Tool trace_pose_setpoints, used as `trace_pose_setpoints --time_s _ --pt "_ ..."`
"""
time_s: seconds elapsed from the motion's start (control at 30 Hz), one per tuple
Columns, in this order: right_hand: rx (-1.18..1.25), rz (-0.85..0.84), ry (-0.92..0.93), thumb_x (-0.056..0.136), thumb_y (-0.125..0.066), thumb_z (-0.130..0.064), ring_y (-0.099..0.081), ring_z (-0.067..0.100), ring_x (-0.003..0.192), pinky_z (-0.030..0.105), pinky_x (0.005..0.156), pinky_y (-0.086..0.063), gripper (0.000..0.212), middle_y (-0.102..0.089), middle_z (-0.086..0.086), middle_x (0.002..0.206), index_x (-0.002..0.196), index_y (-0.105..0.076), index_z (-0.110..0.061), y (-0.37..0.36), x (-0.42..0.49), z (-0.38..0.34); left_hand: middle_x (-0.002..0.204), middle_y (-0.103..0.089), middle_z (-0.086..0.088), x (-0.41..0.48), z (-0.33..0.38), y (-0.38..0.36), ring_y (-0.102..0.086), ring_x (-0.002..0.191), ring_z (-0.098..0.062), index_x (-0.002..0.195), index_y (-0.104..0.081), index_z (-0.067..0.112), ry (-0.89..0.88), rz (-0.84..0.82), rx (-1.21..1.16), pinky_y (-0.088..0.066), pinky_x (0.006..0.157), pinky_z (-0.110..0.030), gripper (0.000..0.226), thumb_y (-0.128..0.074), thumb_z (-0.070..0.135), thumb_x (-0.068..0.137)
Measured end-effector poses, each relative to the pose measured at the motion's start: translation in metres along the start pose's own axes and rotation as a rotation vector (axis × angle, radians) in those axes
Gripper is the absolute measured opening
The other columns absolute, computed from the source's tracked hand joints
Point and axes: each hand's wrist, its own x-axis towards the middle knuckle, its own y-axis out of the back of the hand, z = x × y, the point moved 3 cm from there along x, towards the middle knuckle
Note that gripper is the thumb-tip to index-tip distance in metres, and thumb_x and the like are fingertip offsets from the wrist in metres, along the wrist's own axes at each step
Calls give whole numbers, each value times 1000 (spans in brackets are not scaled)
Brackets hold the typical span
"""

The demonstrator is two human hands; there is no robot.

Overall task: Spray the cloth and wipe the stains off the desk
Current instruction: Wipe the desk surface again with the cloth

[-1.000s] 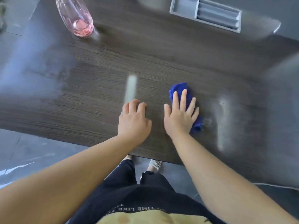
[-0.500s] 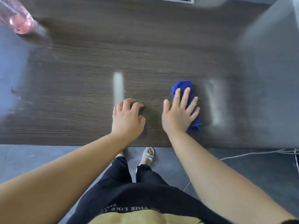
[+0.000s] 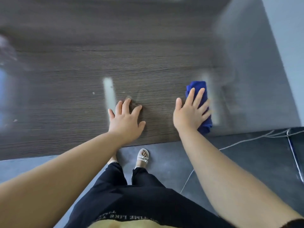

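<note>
Cloth position mattered most: the folded blue fabric cloth (image 3: 197, 87) lay under our right grip (image 3: 189, 115), close to the front edge of the dark wood-grain surface (image 3: 148, 55) and toward its right end. Its long axis ran from that front edge toward the far side, roughly in line with our fingers (image 3: 199, 96). That grip was wide open, fingers straight and spread, pressing flat on the cloth rather than curling round it. Blue showed beyond the fingertips and beside the heel of the palm. Our left grip (image 3: 125, 122) was equally open, splayed flat on bare wood well apart from the cloth, holding nothing. A faint dull smudge (image 3: 131, 100) sat just beyond the left fingertips, with a pale speck (image 3: 93, 92) further left. We judged that the marks to be wiped lay left of the cloth, so the right grip, being the one on it, would have to push sideways, across the cloth's long axis.
</note>
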Motion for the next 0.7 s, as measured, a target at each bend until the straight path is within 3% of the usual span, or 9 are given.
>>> trace_pose_setpoints --time_s 0.13,0.2,0.27,0.37,0.43,0.5,0.53,0.6,0.7 --pt "-54 35 787 94 -37 -50 -27 38 139 57 109 -23 55 -30 1 154 143 -41 -25 -16 -83 -15 156 -4 -8 1 -6 0 -2 142 -34 146 -22 32 -32 30 -10 -8 114 -56 56 -40 42 94" --pt "-87 -24 990 95 -40 -47 -31 35 138 54 109 -26 49 -34 -3 152 140 -44 -29 -11 -70 18 156 -5 -8 2 -7 0 -5 140 -34 146 -22 33 -46 22 23 -10 113 -56 57 -41 45 93" --pt "-122 40 889 98 -30 -48 -34 35 137 55 107 -30 48 -36 -3 151 140 -44 -29 -5 -28 51 154 -6 -7 3 -6 2 -7 139 -35 145 -22 34 -26 0 49 -12 112 -57 59 -42 49 91" --pt "-109 15 380 96 -13 -54 -21 34 142 53 113 -19 60 -19 -4 158 147 -30 -30 10 31 89 150 -13 -8 5 3 5 -12 134 -35 141 -27 31 7 -15 88 -19 109 -60 60 -44 54 88" --pt "-52 15 54 97 -15 -53 -6 32 145 52 115 -8 59 -2 -5 160 152 -16 -30 13 41 79 144 -18 -9 8 8 9 -17 129 -35 137 -31 28 27 -11 100 -25 105 -61 58 -45 54 86" --pt "-22 -2 -38 98 -21 -53 -2 35 145 55 114 -5 61 2 -1 160 152 -13 -26 6 18 40 141 -20 -9 9 10 12 -20 127 -35 135 -33 27 32 -26 113 -28 103 -61 56 -45 52 86" --pt "-17 31 73 96 -22 -53 -6 38 144 57 113 -8 63 -4 2 160 152 -19 -24 -2 -4 17 141 -21 -9 9 9 13 -20 126 -34 135 -33 27 33 -37 114 -29 103 -60 55 -45 51 87" --pt "-23 54 463 93 -29 -54 -21 41 140 59 110 -17 62 -23 5 157 146 -36 -22 -13 -54 -18 141 -21 -8 10 6 16 -19 127 -33 135 -35 28 22 -50 93 -30 103 -57 52 -45 48 87" --pt "-61 -9 941 92 -41 -50 -32 37 137 57 107 -28 53 -35 0 152 139 -46 -26 -14 -71 -7 144 -26 -5 9 -4 24 -20 131 -32 138 -35 27 -16 -43 -34 -29 108 -49 53 -47 42 89"
